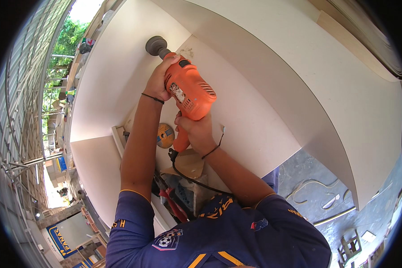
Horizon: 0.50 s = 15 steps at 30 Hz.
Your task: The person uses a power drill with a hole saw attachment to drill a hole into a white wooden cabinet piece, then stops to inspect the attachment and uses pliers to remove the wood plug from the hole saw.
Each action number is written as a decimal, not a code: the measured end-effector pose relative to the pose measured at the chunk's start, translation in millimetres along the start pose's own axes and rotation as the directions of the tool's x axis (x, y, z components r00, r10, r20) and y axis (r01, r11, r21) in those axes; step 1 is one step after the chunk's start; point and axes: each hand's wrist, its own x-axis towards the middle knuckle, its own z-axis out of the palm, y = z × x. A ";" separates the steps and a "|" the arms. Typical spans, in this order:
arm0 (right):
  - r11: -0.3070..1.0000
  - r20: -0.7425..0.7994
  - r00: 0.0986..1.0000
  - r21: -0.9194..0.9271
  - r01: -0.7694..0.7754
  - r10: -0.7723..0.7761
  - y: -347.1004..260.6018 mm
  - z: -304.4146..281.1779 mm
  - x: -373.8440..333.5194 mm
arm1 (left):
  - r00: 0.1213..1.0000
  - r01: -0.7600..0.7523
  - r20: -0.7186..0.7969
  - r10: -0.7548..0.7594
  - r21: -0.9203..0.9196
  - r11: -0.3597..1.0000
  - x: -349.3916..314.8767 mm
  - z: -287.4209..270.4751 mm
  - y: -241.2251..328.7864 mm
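An orange corded power drill (193, 91) is held in both my hands, inside a pale boxy panel structure. My left hand (158, 80) wraps round the front of its body, behind the chuck. Lower down, my right hand (198, 132) grips the rear handle, and the trigger is hidden under the fingers. A dark grey, round cup-shaped attachment (156, 45) sits at the drill's front end, close to the pale side panel (129, 58); whether it touches cannot be told. From the handle a black cord (187, 177) runs down toward my body.
Below my forearms lie a yellow-orange round disc (165, 135), a brown flat piece (190, 164) and a tray-like box (183, 192) with red-handled items. A curved pale panel (312, 102) rises at right. Loose cable (310, 184) and a stool (349, 246) are on the grey floor.
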 end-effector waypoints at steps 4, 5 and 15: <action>1.000 -0.002 1.000 -0.005 0.007 -0.007 0.6 0.0 0.6 | 1.000 0.013 -0.018 -0.013 -0.001 1.000 -0.6 2.5 1.3; 1.000 0.004 1.000 -0.002 0.006 -0.006 0.6 -0.2 0.4 | 1.000 0.016 -0.020 -0.016 0.000 1.000 -0.7 2.4 1.5; 1.000 -0.011 1.000 -0.007 0.003 -0.003 5.5 1.1 0.2 | 1.000 -0.013 -0.007 0.013 0.005 1.000 -0.9 2.1 0.8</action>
